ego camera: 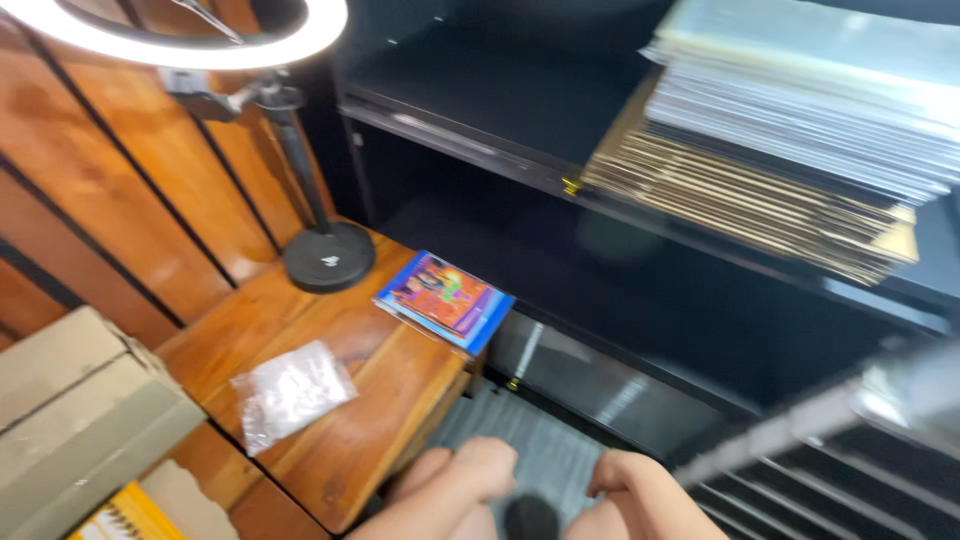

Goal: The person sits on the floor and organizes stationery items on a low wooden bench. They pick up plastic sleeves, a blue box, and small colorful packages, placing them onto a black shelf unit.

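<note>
Hands out of frame, so grip state cannot be told; only bare knees (pixel 470 480) show at bottom edge, colourful flat case (pixel 444 298) lies untouched on wooden counter (pixel 385 400) corner, clear plastic bag (pixel 290 392) beside it, nothing picked up yet.

1 ring light (pixel 200 40) on 1 stand with round base (pixel 330 257). 1 colourful flat case (pixel 445 300), 1 clear plastic bag (pixel 290 392), both on 1 wooden table (pixel 370 400). 1 cardboard box (pixel 70 420). 1 stack of flat sleeves and card sheets (pixel 790 150) on a black shelf (pixel 480 110); sheet count unreadable. No hands clearly visible.
</note>
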